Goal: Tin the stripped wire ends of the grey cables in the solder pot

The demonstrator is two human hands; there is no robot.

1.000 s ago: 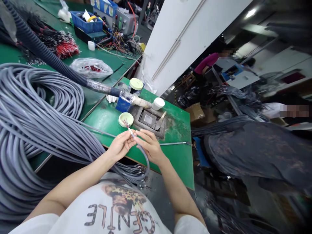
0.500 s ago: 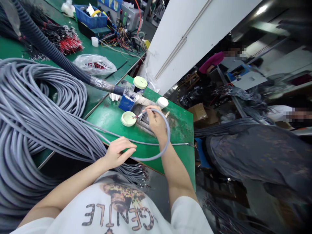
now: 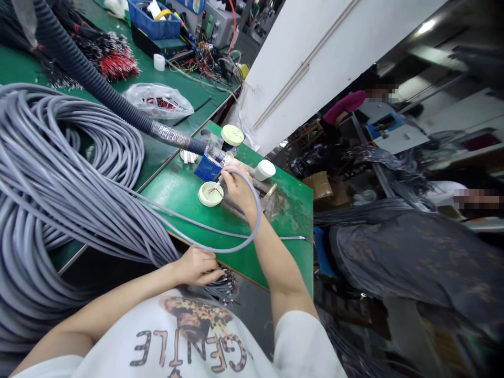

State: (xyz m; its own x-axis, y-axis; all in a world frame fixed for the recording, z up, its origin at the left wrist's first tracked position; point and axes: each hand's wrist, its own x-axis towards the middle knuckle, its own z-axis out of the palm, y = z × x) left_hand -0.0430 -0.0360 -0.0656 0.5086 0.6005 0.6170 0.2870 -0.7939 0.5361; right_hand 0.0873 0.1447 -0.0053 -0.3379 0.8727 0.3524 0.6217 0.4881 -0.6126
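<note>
My right hand [image 3: 239, 191] is closed round a grey cable [image 3: 256, 210] near its stripped end. Thin coloured wires [image 3: 213, 190] at that end dip into a shallow cream dish [image 3: 200, 199]. From my hand the cable curves down in a loop and back left to a large grey cable coil [image 3: 98, 173]. My left hand [image 3: 199, 265] rests by the bench's front edge, just below the loop. Its fingers are loosely bent, with the thumb apart and nothing visible between them. Another grey cable [image 3: 236, 233] lies straight across the green bench top [image 3: 173, 184].
A ribbed hose [image 3: 129, 110] with a blue box [image 3: 208, 167] at its end hangs over the bench. Beside it stand a cream-lidded pot [image 3: 232, 135] and a white cup [image 3: 265, 169]. A plastic bag [image 3: 157, 100] lies behind. Other people are at the right.
My right hand has moved slightly left, bringing the wire ends into the dish. My left hand has come down and right towards the bench edge, its fingers more bent.
</note>
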